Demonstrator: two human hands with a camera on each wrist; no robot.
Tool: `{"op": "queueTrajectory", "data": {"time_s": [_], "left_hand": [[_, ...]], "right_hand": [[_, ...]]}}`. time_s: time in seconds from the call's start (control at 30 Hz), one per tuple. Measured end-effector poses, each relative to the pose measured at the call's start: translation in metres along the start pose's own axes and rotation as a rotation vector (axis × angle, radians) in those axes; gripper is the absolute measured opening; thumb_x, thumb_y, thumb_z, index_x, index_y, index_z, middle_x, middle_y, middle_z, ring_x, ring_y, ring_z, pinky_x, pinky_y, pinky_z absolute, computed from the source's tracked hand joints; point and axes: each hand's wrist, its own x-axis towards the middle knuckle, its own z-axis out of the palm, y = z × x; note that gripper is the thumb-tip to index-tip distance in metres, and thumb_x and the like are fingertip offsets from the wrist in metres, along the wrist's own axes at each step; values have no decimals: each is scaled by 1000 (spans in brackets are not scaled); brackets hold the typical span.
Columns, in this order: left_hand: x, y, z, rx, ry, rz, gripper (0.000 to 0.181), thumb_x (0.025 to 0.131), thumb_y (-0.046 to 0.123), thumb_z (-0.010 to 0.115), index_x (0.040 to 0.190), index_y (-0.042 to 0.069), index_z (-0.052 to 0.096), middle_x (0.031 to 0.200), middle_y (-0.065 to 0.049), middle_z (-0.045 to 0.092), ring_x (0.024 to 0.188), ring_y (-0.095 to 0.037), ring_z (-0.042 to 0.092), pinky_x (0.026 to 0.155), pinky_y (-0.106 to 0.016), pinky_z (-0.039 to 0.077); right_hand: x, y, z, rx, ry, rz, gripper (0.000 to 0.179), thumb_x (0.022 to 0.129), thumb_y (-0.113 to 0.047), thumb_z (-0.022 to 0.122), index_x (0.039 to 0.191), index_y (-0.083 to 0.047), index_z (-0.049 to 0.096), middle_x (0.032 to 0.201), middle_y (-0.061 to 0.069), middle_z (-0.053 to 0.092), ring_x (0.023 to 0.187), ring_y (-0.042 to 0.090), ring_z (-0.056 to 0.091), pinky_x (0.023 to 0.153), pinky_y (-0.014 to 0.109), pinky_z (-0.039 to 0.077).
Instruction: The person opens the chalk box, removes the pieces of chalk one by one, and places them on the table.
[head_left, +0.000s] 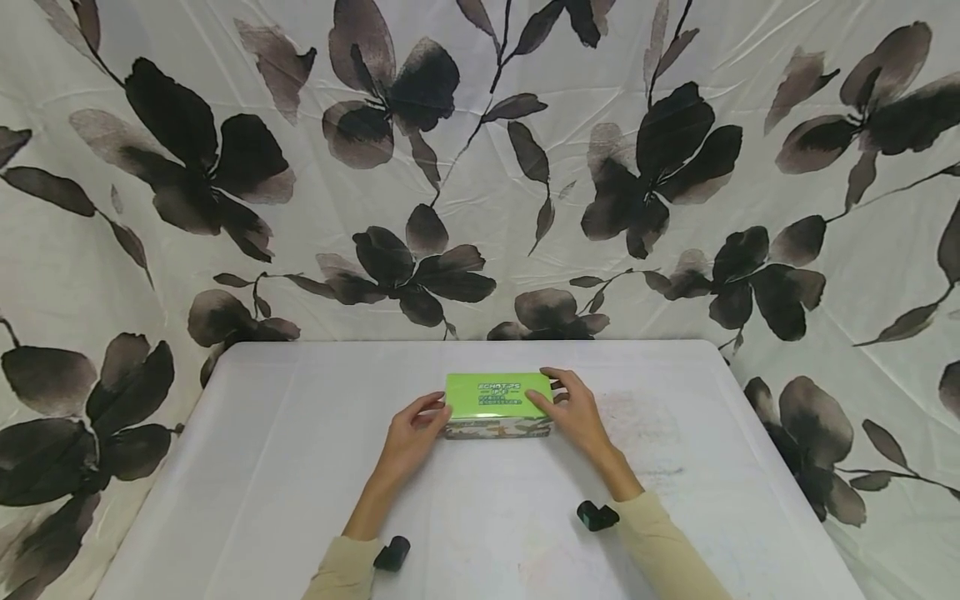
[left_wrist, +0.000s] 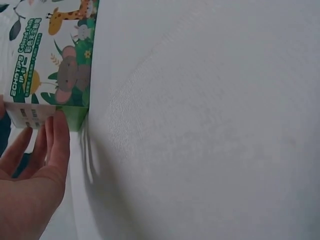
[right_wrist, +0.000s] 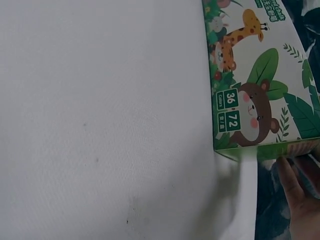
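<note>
One colored chalk box (head_left: 487, 408) is showing a bright green top with "ECHOTIPS" on it. Its picture side is saying "ECHOTIPS" and "Colored chalk", with Chinese writing, and two green labels (right_wrist: 229, 110) are reading "36 Colors" and "72". One giraffe (right_wrist: 247, 30) and one brown bear (right_wrist: 255, 115) are decorating it. The smallest print is looking too blurry to read. Two hands are holding the box, one at each end. The left hand (head_left: 415, 425) is holding the left end with thumb and bent fingers. The right hand (head_left: 576, 412) is gripping the right end, its thumb lying on the green top. The box is staying between them, over the far middle part of one white table (head_left: 480, 517); I cannot tell if it is touching. Two tan sleeves (head_left: 667, 546) are covering the arms.
</note>
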Motion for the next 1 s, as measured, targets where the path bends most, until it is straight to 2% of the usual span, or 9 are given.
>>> {"op": "queueTrajectory", "data": {"time_s": [0.2,0.43,0.67,1.0], "left_hand": [[-6,-4,-8,5,11,6,45,98,27,74,138,11,64,126,-10,67,114,-29,66,89,-29,58],[-13,-7,-16,-15,22,13,44,97,24,75,136,9,65,125,-12,67,113,-29,66,84,-23,58],[-20,-8,-27,-10,29,-12,43,97,21,74,138,9,64,127,-13,66,116,-30,66,85,-20,57],[-29,-10,-43,-71,3,-74,45,97,18,74,139,9,62,131,-13,61,119,-27,63,88,-23,59]], "right_hand": [[-4,-4,7,63,15,-2,54,88,-24,84,133,-2,64,125,12,65,106,26,64,84,36,59],[-7,-8,14,134,-3,70,56,87,-25,85,135,-5,62,125,10,65,107,24,62,86,34,57],[-8,-16,20,184,-45,142,58,86,-28,86,135,-6,62,123,8,65,106,22,61,85,27,55],[-11,-26,27,236,-76,159,54,86,-27,87,132,-9,65,123,8,66,105,22,63,82,25,56]]}}
